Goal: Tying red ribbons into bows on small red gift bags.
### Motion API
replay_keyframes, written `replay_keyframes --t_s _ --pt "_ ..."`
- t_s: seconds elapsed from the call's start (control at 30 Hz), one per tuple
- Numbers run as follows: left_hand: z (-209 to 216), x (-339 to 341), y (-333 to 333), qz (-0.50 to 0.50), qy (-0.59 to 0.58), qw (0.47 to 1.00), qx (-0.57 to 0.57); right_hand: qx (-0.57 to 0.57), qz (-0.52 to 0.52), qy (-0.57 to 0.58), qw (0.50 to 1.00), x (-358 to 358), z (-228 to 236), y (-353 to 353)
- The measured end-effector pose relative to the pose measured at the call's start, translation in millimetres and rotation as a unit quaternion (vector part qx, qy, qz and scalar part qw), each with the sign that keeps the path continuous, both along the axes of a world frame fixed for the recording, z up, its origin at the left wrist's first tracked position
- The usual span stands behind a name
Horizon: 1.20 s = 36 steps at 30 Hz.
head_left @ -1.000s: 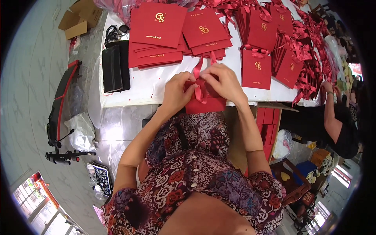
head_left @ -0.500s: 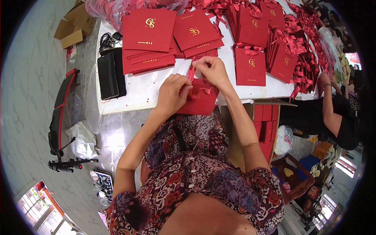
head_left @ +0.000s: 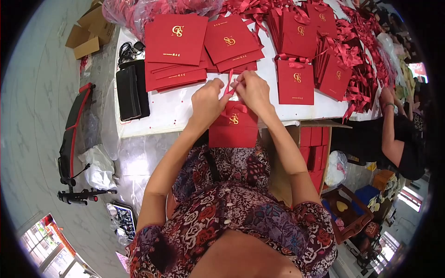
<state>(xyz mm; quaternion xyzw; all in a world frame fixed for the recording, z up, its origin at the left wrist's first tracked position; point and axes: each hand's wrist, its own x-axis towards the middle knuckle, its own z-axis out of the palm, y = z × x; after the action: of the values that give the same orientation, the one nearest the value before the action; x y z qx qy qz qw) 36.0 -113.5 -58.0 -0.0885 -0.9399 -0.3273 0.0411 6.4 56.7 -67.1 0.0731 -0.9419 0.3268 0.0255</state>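
One red bag (head_left: 233,130) is seen at the near edge of the table (head_left: 162,109), and its red ribbon (head_left: 230,79) is pinched by the left hand (head_left: 207,101) and the right hand (head_left: 253,95), both nearly closed. Beyond it, flat red bags (head_left: 176,44) are piled, with a black case (head_left: 129,92) at their left.

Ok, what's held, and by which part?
Left hand and right hand pinch the red ribbon by its upper part, above the red packet; exact spots are hidden.
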Motion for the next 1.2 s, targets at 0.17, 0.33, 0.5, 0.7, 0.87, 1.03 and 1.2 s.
replay_keyframes --t_s 0.17,0.33,0.5,0.7,0.87,1.03,1.2 --pt "-15 -4 5 -0.023 0.082 0.993 0.076 -0.089 -0.012 0.025 0.996 5 -10 2" --pt "-14 -3 9 0.001 0.049 0.994 0.094 -0.254 -0.031 -0.053 0.965 17 -5 21" --pt "-12 -6 16 -0.004 0.059 0.990 0.128 -0.294 -0.019 -0.075 0.953 20 -11 10" --pt "-10 -6 21 -0.011 0.080 0.988 0.132 -0.288 -0.014 -0.045 0.956 24 -5 4" --pt "2 -3 22 -0.040 0.144 0.983 0.102 -0.344 -0.035 -0.005 0.938 25 -3 9" --pt "13 15 10 -0.032 -0.017 0.980 0.196 -0.482 -0.062 -0.039 0.873 9 23 38" --pt "11 26 20 -0.113 -0.081 0.935 0.326 -0.429 -0.097 0.065 0.896 -30 -1 54"
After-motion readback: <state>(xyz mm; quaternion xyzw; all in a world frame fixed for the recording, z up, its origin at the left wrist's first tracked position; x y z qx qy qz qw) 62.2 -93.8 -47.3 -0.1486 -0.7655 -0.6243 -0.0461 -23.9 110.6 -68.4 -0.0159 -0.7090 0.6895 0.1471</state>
